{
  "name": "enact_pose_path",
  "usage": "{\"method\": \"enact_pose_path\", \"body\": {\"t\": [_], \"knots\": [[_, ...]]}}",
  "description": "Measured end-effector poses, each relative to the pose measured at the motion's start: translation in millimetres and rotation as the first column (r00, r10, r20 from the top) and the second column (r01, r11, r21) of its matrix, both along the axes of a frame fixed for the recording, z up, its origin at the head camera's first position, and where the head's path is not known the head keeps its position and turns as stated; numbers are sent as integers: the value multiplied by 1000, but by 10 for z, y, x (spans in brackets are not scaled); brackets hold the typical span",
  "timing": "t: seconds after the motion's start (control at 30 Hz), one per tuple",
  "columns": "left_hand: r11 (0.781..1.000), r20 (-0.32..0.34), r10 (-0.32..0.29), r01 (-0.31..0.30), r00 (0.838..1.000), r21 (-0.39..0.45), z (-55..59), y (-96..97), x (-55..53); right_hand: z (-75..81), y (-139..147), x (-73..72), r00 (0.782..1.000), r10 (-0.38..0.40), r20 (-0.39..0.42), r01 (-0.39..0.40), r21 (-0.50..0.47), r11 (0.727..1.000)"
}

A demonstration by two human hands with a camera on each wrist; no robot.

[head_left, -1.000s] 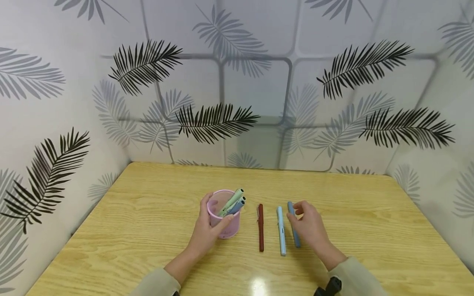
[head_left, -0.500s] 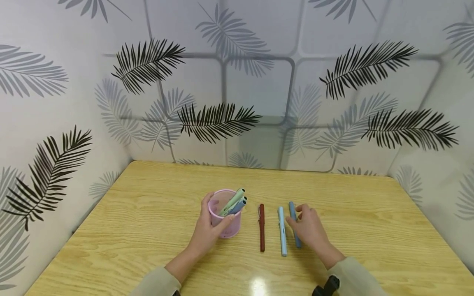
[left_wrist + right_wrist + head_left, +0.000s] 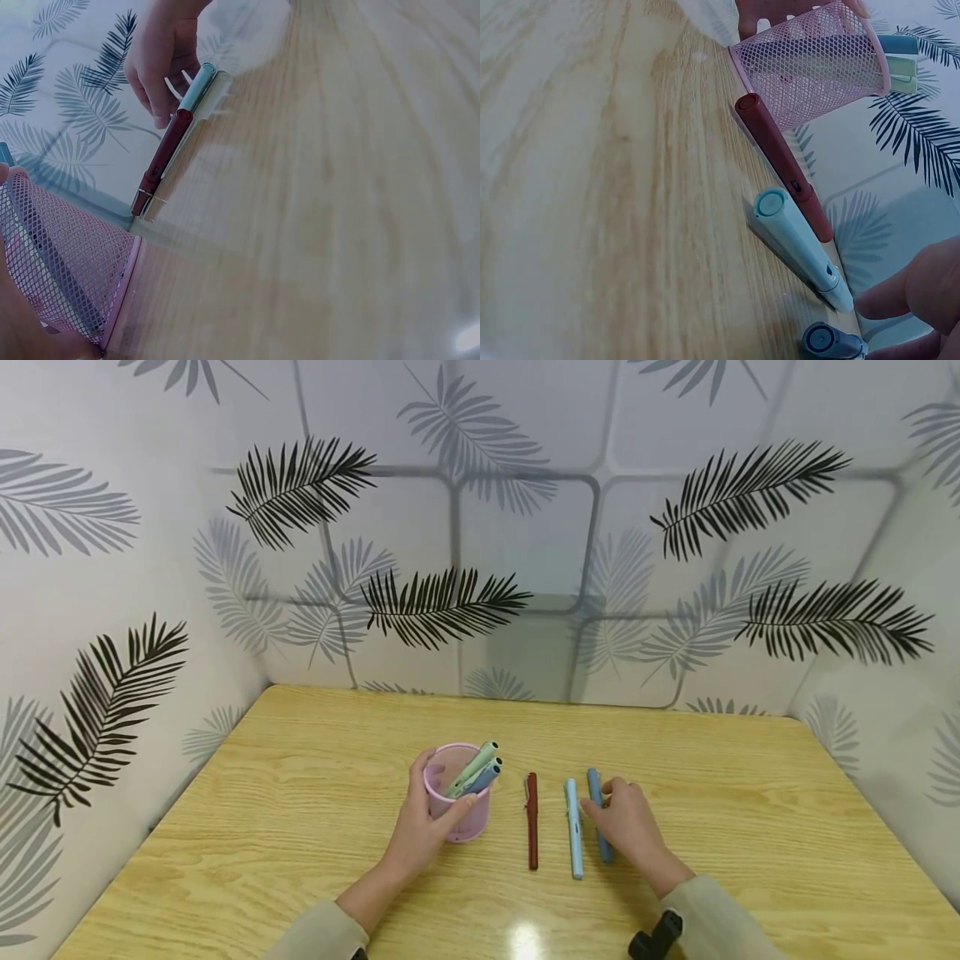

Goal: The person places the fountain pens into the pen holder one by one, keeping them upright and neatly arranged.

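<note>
A pink mesh pen cup (image 3: 459, 814) stands in my left hand (image 3: 423, 827), fingers and thumb curled round its sides. Inside it lean a blue pen (image 3: 484, 777) and light green pens (image 3: 477, 760). Over a darker blue pen (image 3: 604, 847) lying on the table is my right hand (image 3: 628, 818); its thumb and fingers are bent on either side of that pen. In the right wrist view, the thumb (image 3: 885, 300) is apart from this blue pen (image 3: 826, 341). To its left lie a light blue pen (image 3: 574, 835) and a dark red pen (image 3: 532, 827).
The wooden table (image 3: 285, 810) bears these things. Behind it and at both sides rises a wall (image 3: 517, 552) with a leaf pattern. A bright reflection shows near the table's front. A black device (image 3: 656, 937) is on the right wrist.
The view shifts slightly. My right hand stays over the blue pen with hardly any movement, and my left hand keeps its hold on the cup.
</note>
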State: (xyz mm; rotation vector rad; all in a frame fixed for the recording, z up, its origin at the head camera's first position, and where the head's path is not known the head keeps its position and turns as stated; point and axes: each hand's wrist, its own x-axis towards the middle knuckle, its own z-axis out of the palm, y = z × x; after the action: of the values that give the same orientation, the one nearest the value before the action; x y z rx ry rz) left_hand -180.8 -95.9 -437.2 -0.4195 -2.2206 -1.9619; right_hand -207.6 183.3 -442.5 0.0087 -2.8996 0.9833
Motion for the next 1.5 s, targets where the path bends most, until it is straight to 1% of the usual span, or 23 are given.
{"method": "enact_pose_path", "body": {"t": [0.13, 0.17, 0.2, 0.3, 0.43, 0.6, 0.83, 0.9, 1.07, 1.2, 1.5], "knots": [[1000, -17, 15, -15, 1000, 1, -166, -9, -98, 4, 2, -14, 1000, -2, 16, 2, 6, 1000], [1000, -17, 14, -14, 1000, 1, -168, -9, -100, 0, 3, -21, 1000, -6, 21, 6, 8, 1000], [1000, -22, 19, -19, 1000, -2, -202, -10, -120, -2, 5, -27, 1000, -11, 25, 11, 11, 1000], [1000, -33, 27, -27, 999, -8, -206, -9, -119, -9, 2, -47, 999, -22, 33, 22, 19, 1000], [1000, -32, 25, -25, 999, -4, -205, -10, -114, -21, -9, -65, 999, -34, 39, 33, 25, 999], [1000, -7, 15, -15, 1000, 0, -174, -14, -99, -20, -29, -68, 998, -40, 47, 39, 37, 999], [1000, -15, -10, 10, 1000, 10, 59, 3, 34, -17, -21, -63, 996, -49, 73, 47, 33, 998], [1000, -15, -6, 6, 1000, -4, 92, 8, 54, -18, -14, -65, 995, -52, 80, 50, 23, 998], [1000, -15, 3, -3, 1000, -21, 102, 14, 62, -24, -5, -74, 995, -70, 65, 69, 6, 998], [1000, -4, 2, -2, 1000, -14, 107, 14, 64, -18, -7, -72, 996, -80, 38, 81, -20, 997], [1000, -2, -3, 3, 1000, -16, 90, 14, 59, 27, -13, -31, 998, -36, -53, 32, -66, 997]]}}
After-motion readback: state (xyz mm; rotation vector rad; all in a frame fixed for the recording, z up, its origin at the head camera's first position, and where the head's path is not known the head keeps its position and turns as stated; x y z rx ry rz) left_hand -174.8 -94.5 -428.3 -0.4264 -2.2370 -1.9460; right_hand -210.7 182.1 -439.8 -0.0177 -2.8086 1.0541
